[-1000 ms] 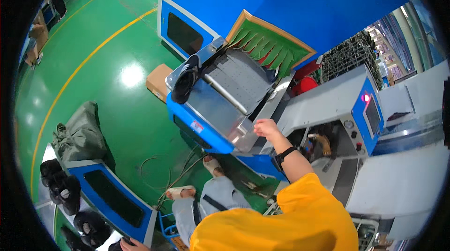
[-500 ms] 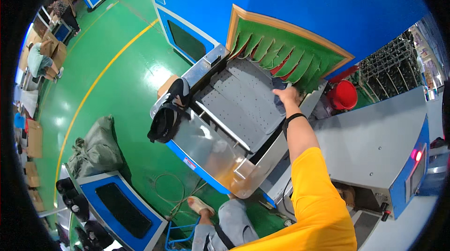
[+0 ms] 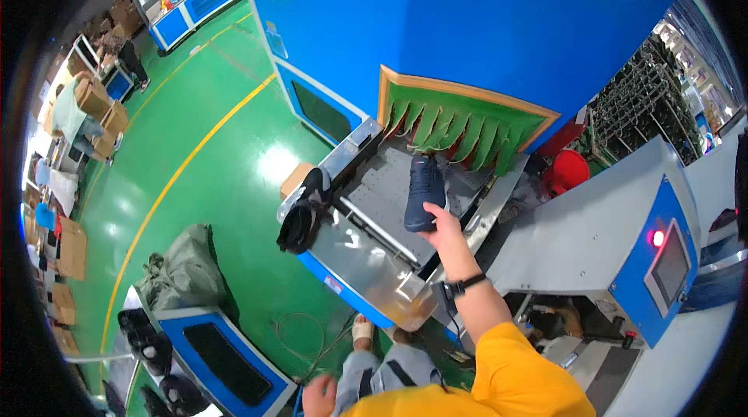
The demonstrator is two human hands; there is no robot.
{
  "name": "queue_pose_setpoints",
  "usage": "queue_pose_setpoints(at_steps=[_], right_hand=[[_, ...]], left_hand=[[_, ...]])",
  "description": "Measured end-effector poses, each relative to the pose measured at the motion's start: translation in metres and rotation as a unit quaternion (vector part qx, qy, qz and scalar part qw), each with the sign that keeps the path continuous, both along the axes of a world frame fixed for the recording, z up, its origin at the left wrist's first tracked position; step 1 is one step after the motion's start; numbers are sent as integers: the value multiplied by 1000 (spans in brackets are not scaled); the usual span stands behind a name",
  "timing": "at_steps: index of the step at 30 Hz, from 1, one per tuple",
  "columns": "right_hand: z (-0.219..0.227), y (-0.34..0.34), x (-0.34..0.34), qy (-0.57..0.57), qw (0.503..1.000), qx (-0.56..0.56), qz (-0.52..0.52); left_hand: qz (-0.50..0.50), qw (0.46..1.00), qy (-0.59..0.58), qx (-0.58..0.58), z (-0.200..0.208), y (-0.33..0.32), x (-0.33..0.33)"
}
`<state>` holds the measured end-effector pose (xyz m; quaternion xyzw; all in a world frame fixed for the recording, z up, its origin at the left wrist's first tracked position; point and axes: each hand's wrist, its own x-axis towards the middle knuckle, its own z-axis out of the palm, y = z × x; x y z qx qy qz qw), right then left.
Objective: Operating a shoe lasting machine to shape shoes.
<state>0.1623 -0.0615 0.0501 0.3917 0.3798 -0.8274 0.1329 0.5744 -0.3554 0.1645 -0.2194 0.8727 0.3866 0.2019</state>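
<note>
Drawn back from the right part of the green strip curtain (image 3: 467,130) since half a second ago, the right hand (image 3: 442,227) now grips the near end of a navy shoe (image 3: 425,189), thumb over its top. That shoe is above the grey conveyor bed (image 3: 379,183), in front of the strips; whether it touches the bed cannot be told. Newly visible at the lower edge, the left hand (image 3: 319,396) is blurred, its opening unclear. Black footwear (image 3: 299,227) sits on the metal plate's left end.

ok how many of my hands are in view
2: your right hand holds a dark blue shoe; your left hand is blurred at the picture's lower edge.
</note>
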Motion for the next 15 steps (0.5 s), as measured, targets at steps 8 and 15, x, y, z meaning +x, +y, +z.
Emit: queue_pose_setpoints(at_steps=[8,15], right_hand=[[149,-14,254,203,959,30,196],[169,-34,345,244,964,42,96]], left_hand=[[0,918,168,360,21,47,-163],[-85,855,187,475,103,78,-147]])
